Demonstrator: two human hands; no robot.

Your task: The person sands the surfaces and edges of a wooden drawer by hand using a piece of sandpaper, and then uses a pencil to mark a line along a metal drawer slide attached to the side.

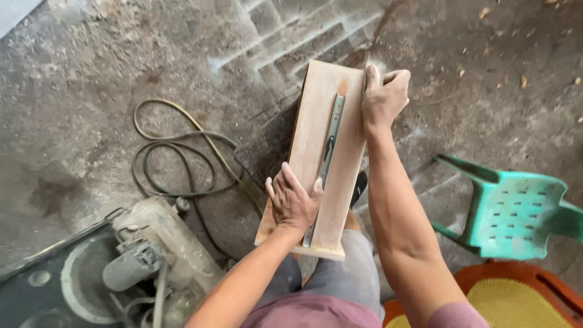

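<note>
Currently: metal drawer slide [328,152] positioned on wooden board [310,127].
Your left hand [293,200] presses flat, fingers spread; your right hand [385,94] clamps the board's far edge. Keep both firm.

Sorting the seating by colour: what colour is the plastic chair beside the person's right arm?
Teal green, with rows of small slots in the plastic chair; seen in the head view.

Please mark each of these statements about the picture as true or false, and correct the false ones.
1. The right hand grips the far end of the wooden board. True.
2. A metal strip lies along the board. True.
3. The left hand holds a hammer. False: it rests flat on the board beside the strip.
4. The plastic chair is red. False: it is green.
5. A coiled cable lies on the floor left of the board. True.
</note>
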